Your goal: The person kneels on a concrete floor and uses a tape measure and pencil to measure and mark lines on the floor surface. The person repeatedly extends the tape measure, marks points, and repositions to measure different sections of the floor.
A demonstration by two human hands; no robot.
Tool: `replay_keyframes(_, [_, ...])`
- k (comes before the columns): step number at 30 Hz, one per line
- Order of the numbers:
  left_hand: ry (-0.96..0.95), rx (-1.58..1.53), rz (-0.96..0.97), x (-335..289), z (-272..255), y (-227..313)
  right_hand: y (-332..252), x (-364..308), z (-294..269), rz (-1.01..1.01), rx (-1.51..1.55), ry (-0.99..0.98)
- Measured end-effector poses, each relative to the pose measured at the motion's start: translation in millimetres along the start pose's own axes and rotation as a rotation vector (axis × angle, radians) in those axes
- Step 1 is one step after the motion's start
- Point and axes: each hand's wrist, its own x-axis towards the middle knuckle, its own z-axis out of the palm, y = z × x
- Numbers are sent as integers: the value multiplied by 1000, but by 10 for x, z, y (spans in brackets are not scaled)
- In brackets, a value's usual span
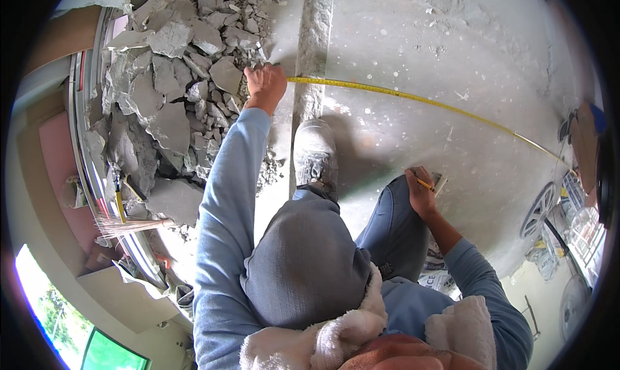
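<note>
My left hand [265, 86] presses the end of a yellow tape measure [413, 99] down on the grey concrete floor, right beside a rubble pile. The tape stretches right across the floor toward the far right edge. My right hand [421, 190] holds a yellow pencil [425, 185] and a small grey block [440, 182] low on the floor by my right knee. My dusty shoe [315, 154] stands between the two hands, next to a rough concrete strip [314, 41].
A heap of broken concrete slabs [171, 92] fills the upper left against a window frame [90, 163]. A straw broom [126, 226] lies below it. A wheel [537, 210], a fan [573, 302] and clutter sit at the right.
</note>
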Motion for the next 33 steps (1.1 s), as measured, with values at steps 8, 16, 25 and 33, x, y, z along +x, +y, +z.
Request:
replay_keyframes(8, [-42, -3, 9, -36, -134, 29, -56, -17, -19, 35, 70, 55])
replay_keyframes(16, [-21, 16, 26, -4, -65, 2, -182, 24, -41, 192, 156, 76])
replay_keyframes(25, [25, 32, 36, 20, 9, -15, -189, 40, -12, 214, 172, 84])
replay_keyframes(33, [47, 20, 42, -1, -2, -18, -207, 44, -11, 227, 171, 77])
